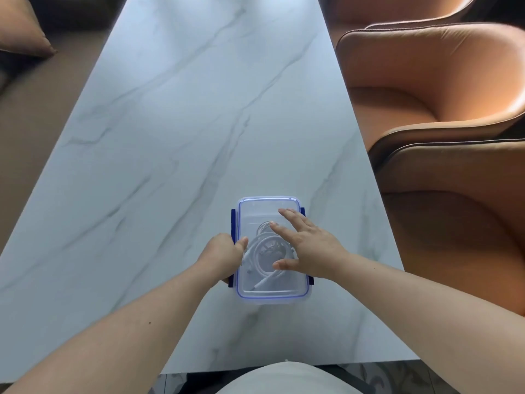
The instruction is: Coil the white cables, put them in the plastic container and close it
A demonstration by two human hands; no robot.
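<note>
A clear plastic container with a blue-rimmed lid and dark blue side clips stands on the marble table near its front edge. Coiled white cables show through the lid. My left hand grips the container's left side, fingers curled over the left clip and thumb on the lid. My right hand lies flat on the lid with straight, spread fingers, pressing down over the right half and hiding the right clip's middle.
The white marble table stretches far ahead. Two orange leather chairs stand close along its right edge. A brown cushion lies at the far left. The table's front edge is just below the container.
</note>
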